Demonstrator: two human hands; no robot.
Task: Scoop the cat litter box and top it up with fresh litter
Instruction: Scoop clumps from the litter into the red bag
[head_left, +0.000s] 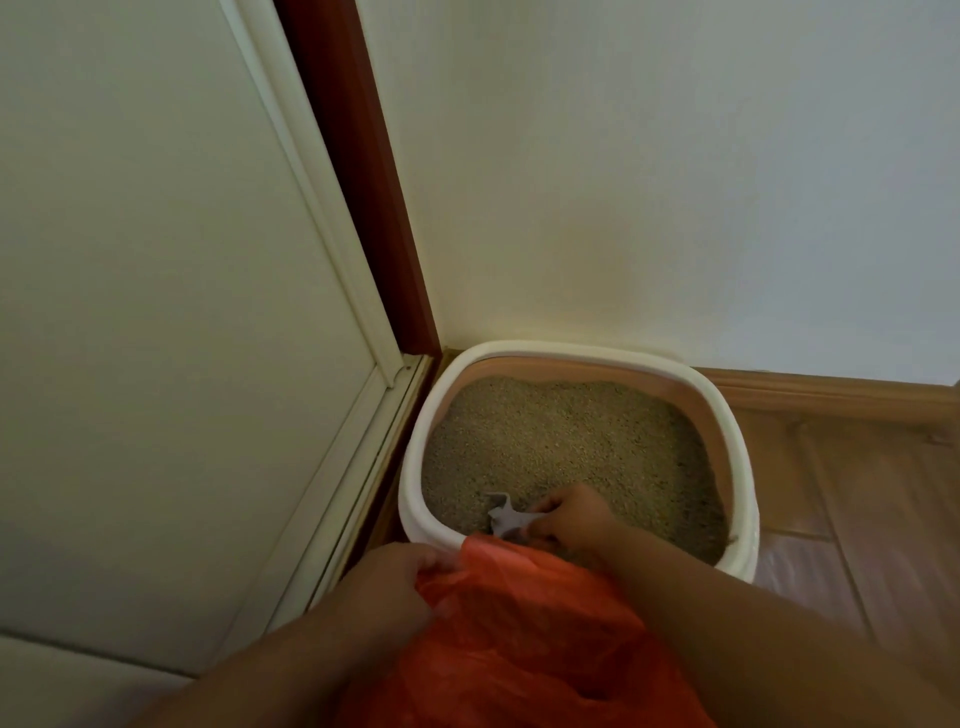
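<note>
A: Litter box (410, 467), cream rim with a peach inner wall, sits in the corner at about five o'clock from the middle of the view, its back against the white wall (649, 171) and its left side next to the door frame (358, 208).

B: And what is in it?

A: Tan litter (561, 441), heaped a little higher toward twelve o'clock. At the box's six o'clock edge a grey scoop (505, 517) lies with its blade in the grains.

B: Who has the scoop?

A: The right hand (571, 519). Its fingers are curled round the scoop's handle, reaching in over the near rim from about four o'clock.

B: The other hand?

A: The left hand (395, 582) is at seven o'clock of the box, just outside the rim, fingers pinching the edge of an orange plastic bag (519, 634). The bag spreads out below the box toward six o'clock, and its upper edge hides part of the near rim and the underside of the right wrist.

B: Is anything on the scoop?

A: I cannot tell; the blade is small and blurred.

B: What else is around?

A: Wooden floor (841, 488) to the right at three o'clock, with a wooden skirting board (810, 387) under the wall, and a pale door panel (156, 312) filling the left side.
</note>
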